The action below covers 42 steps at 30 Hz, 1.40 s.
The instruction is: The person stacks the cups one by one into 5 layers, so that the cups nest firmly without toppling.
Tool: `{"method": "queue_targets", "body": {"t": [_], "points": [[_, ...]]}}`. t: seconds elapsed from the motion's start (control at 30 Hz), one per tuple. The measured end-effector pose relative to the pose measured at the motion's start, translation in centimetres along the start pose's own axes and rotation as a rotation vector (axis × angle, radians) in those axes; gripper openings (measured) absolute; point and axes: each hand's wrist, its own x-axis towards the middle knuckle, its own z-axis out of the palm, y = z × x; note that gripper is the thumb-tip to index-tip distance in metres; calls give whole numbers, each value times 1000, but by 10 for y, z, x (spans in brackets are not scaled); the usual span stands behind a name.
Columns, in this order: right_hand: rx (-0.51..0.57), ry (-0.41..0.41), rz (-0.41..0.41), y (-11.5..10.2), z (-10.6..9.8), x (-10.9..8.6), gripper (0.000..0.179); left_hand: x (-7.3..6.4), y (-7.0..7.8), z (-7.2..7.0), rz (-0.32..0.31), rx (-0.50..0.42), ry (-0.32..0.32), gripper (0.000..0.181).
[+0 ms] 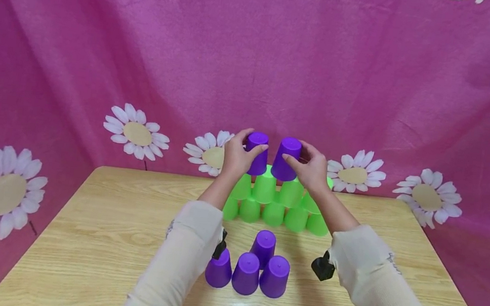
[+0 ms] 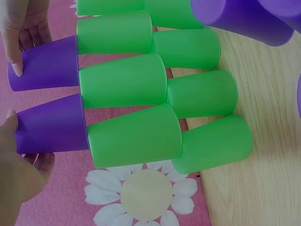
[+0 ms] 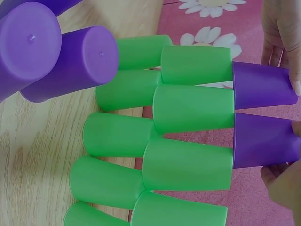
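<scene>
A person's two hands each grasp one upside-down purple plastic cup: the left hand (image 1: 235, 159) pinches the left purple cup (image 1: 259, 166) between thumb and fingers, and the right hand (image 1: 313, 171) grips the right purple cup (image 1: 281, 170) likewise. Both cups are side by side, slightly apart, their rims meeting the tops of an upper row of four green cups (image 1: 264, 188). Beneath is a lower row of five green cups (image 1: 273, 215), all inverted, on a wood-grain surface (image 1: 126, 220). Nearer stand four more inverted purple cups (image 1: 245, 275), three in front, one behind. The cups' insides are hidden.
</scene>
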Motion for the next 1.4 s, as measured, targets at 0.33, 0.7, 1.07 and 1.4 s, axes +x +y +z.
{"method": "queue_targets", "body": {"t": [0.33,0.7,1.07,1.4], "points": [[21,-1,-15,5,-2,-5,62,-3,-5,-3,0,-5,-10,64],[6,94,-155,8,-16,-23,57,-11,-16,-21,-14,-1,-58,70],[-21,94,-213,10,-27,-49,50,-27,-26,-40,1,10,-110,69],[-3,-23,-222,28,-31,-73,48,-42,-53,-55,5,11,-92,63]]}}
